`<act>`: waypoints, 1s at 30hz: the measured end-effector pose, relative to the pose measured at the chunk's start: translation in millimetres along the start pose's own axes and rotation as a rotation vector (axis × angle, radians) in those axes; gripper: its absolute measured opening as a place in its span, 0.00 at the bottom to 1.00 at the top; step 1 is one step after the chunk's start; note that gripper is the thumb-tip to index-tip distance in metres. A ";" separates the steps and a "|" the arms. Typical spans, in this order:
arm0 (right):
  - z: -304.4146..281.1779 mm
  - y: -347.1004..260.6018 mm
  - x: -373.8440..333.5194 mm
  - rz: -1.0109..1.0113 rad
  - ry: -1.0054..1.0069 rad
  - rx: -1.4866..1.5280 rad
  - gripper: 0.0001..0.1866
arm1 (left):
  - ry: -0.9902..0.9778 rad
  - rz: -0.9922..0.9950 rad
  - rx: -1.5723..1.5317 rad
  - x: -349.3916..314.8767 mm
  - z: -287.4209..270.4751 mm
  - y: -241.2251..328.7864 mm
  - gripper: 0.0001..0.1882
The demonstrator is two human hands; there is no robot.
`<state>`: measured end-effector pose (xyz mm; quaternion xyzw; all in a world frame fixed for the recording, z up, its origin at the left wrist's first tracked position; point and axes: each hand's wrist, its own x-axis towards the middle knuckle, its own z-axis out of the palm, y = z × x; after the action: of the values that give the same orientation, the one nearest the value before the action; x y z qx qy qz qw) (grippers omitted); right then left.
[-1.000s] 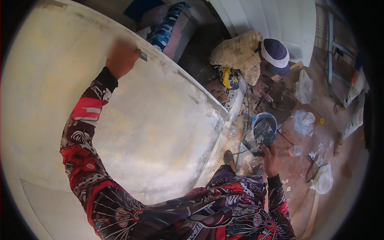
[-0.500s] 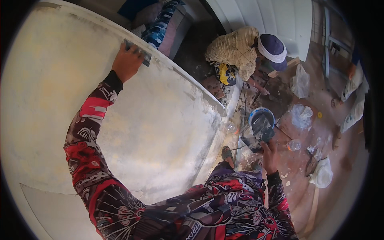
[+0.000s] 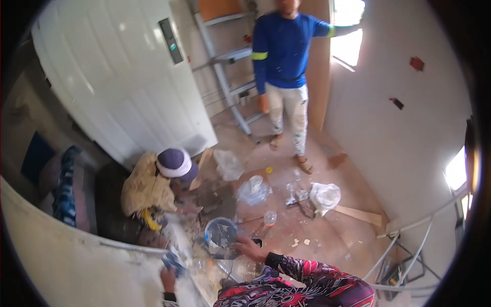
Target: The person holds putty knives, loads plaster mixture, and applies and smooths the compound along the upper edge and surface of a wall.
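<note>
My left hand [image 3: 168, 279] is low at the left, by the edge of the pale wall [image 3: 117, 271], with its fingers closed on a dark flat scraper [image 3: 174, 262], which is blurred. To its right, my right hand [image 3: 250, 249] grips the edge of a dark flat plate [image 3: 223, 249] smeared with grey paste. That plate hangs over a round bucket [image 3: 206, 236] with a blue rim and hides much of its inside.
A co-worker [image 3: 148, 189] in a purple-and-white cap crouches by the white door [image 3: 123, 77]. Another person [image 3: 284, 56] in blue stands beside a ladder [image 3: 225, 82]. Plastic bags [image 3: 325, 198], a clear bottle [image 3: 269, 218] and planks [image 3: 358, 215] lie on the floor.
My view has swung right, toward the room. My left hand and its scraper have come away from the upper wall, down toward the bucket. My right hand still holds the plate.
</note>
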<state>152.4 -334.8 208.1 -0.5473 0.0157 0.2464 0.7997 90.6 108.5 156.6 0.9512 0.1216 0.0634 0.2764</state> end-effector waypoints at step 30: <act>90.7 77.8 -154.5 -0.261 0.860 0.524 0.13 | -0.835 0.296 -0.097 27.9 216.0 -36.5 0.17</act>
<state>-37.5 -291.2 222.5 -0.3779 0.3355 -0.1149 0.8552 150.9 35.5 -43.0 0.8884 -0.1412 -0.2815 0.3341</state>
